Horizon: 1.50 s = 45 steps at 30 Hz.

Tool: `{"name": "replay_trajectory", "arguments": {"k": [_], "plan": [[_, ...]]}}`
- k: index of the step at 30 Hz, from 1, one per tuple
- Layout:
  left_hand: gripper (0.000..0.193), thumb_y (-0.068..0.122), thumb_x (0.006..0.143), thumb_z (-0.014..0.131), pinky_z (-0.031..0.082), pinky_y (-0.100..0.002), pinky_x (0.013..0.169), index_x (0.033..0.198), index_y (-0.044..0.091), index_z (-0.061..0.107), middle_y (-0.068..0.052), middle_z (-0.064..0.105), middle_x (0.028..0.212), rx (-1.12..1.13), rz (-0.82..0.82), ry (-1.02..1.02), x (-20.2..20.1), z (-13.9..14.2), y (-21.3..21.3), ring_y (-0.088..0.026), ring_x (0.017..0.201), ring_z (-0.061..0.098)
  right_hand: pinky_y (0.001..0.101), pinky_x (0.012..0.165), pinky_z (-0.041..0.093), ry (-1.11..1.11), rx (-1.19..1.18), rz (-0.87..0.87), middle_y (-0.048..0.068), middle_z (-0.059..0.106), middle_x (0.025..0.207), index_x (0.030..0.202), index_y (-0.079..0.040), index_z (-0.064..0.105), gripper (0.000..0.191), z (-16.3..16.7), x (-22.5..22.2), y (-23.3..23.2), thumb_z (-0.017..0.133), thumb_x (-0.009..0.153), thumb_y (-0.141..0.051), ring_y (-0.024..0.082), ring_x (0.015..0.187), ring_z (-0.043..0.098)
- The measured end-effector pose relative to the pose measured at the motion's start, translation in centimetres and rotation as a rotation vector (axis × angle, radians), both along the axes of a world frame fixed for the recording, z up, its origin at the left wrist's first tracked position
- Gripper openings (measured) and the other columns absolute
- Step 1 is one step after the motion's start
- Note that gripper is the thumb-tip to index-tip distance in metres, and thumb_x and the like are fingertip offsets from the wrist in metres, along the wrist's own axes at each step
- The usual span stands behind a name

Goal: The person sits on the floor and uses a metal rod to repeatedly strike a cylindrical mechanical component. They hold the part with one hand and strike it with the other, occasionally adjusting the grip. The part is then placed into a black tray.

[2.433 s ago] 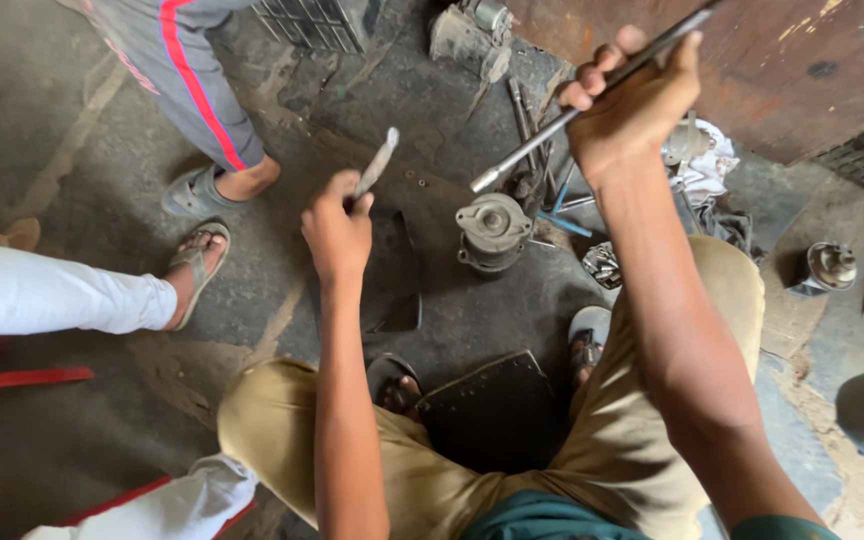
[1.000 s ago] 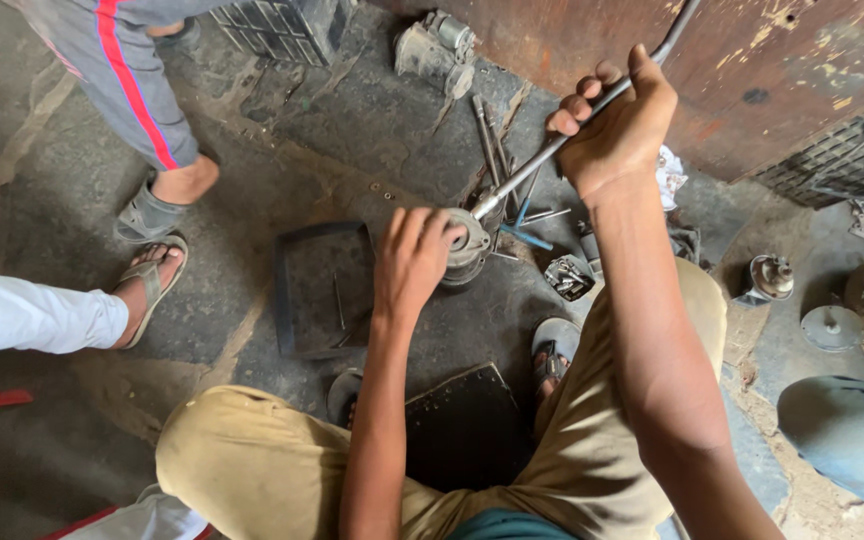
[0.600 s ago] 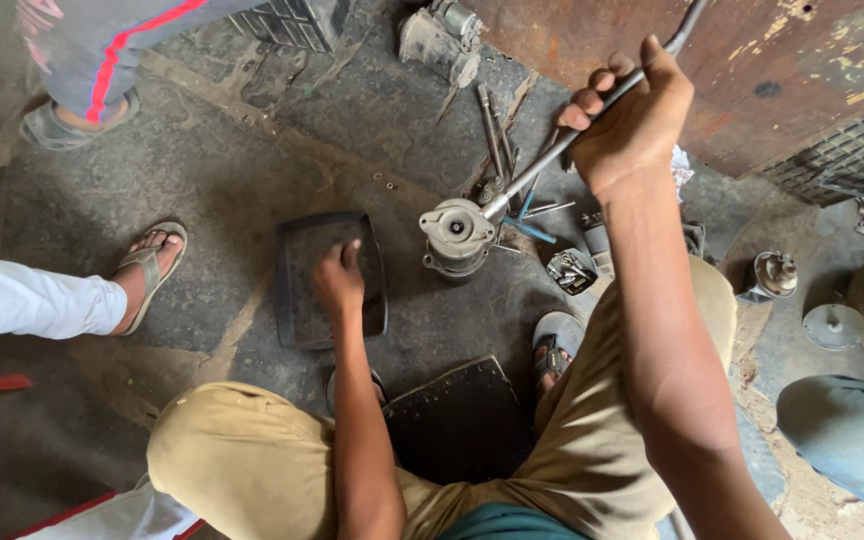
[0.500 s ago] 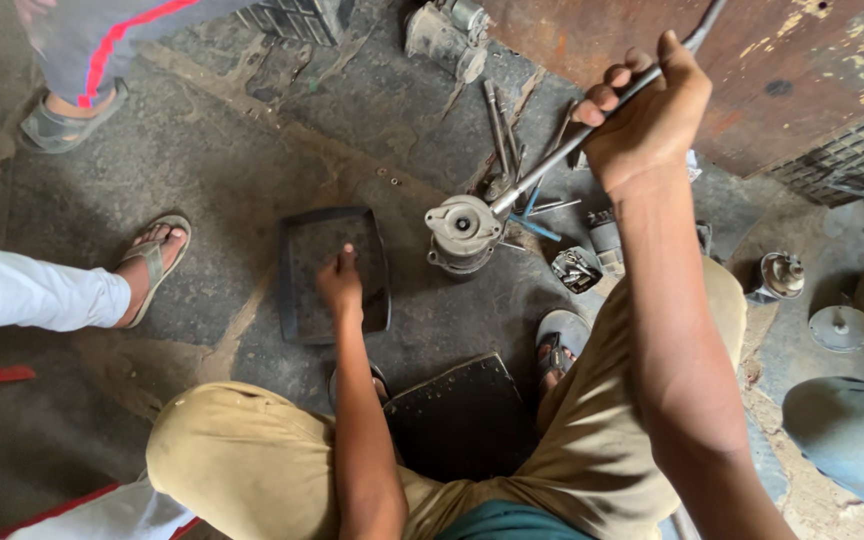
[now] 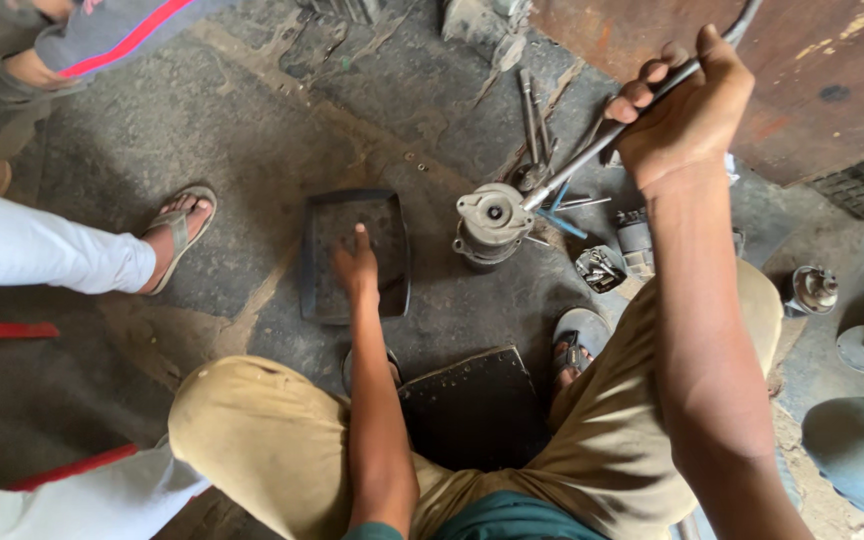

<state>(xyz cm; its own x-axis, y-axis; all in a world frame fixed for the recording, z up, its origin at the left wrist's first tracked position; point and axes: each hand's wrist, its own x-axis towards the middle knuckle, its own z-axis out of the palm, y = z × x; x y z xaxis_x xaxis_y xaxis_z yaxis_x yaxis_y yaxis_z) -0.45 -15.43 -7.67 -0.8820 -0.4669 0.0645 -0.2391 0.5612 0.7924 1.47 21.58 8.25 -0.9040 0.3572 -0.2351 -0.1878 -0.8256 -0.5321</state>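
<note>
We have the grey motor housing (image 5: 493, 222) standing upright on the concrete floor (image 5: 202, 150), just in front of our feet, so its top faces us. Our right hand (image 5: 687, 115) has its fingers clamped around a long metal rod (image 5: 602, 150), whose lower end meets the housing's side near the top; the slanted grip looks suited to levering. Our left hand (image 5: 357, 268) rests in the dark shallow tray (image 5: 317, 255) just beside the housing, fingers loosely together and pressing down, holding nothing that we can see. Loose tools (image 5: 537, 115) and small parts (image 5: 602, 268) lie near the housing. Other people's sandalled feet (image 5: 177, 225) stand well apart, to the left.
</note>
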Motion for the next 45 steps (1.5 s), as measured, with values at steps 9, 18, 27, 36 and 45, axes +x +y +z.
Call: {"name": "replay_trajectory", "arguments": {"k": [9,18,27,36,45], "plan": [[0.085,0.053,0.077,0.087,0.045,-0.052,0.105,0.136,0.001,0.057,-0.025,0.056,0.141,-0.199,-0.959,0.368,2.2,7.5,8.3,-0.042,0.130,0.054,0.0351,0.060,0.036,-0.026,-0.044,-0.046,0.004,0.050,0.072,0.085,-0.010,0.052,0.032,0.2,0.0,-0.5,0.054,0.101,-0.038,0.019,0.063,0.043],[0.086,0.037,0.068,0.092,0.050,-0.050,0.101,0.138,0.004,0.054,-0.020,0.061,0.131,-0.069,-0.872,0.229,3.5,5.5,10.9,-0.041,0.122,0.060,0.0351,0.062,0.036,-0.007,-0.004,-0.047,0.004,0.051,0.074,0.088,-0.009,0.054,0.032,0.5,0.6,-0.3,0.055,0.102,-0.037,0.019,0.065,0.044],[0.086,0.039,0.066,0.094,0.051,-0.049,0.099,0.134,0.006,0.054,-0.020,0.060,0.132,-0.137,-0.904,0.225,2.7,5.5,10.6,-0.041,0.121,0.059,0.0320,0.060,0.038,-0.038,-0.004,-0.004,0.003,0.052,0.075,0.092,-0.008,0.057,0.026,-0.4,0.8,0.2,0.053,0.104,-0.031,0.016,0.064,0.044],[0.099,0.040,0.067,0.094,0.050,-0.049,0.100,0.146,0.007,0.044,-0.018,0.053,0.138,-0.161,-0.970,0.222,3.2,5.8,10.8,-0.040,0.126,0.054,0.0331,0.061,0.050,-0.255,0.026,-0.027,0.001,0.052,0.071,0.102,-0.012,0.054,0.022,-0.6,9.2,-5.2,0.043,0.104,-0.031,0.016,0.062,0.050],[0.113,0.027,0.060,0.098,0.045,-0.049,0.105,0.150,0.003,0.034,-0.023,0.043,0.148,-0.043,-1.034,0.226,2.6,5.3,10.1,-0.045,0.134,0.046,0.0197,0.034,0.024,-0.389,-0.542,0.259,-0.006,0.039,0.062,0.108,-0.018,0.066,0.023,-14.9,20.3,-12.3,0.045,0.109,-0.028,0.005,0.045,0.029]]}}
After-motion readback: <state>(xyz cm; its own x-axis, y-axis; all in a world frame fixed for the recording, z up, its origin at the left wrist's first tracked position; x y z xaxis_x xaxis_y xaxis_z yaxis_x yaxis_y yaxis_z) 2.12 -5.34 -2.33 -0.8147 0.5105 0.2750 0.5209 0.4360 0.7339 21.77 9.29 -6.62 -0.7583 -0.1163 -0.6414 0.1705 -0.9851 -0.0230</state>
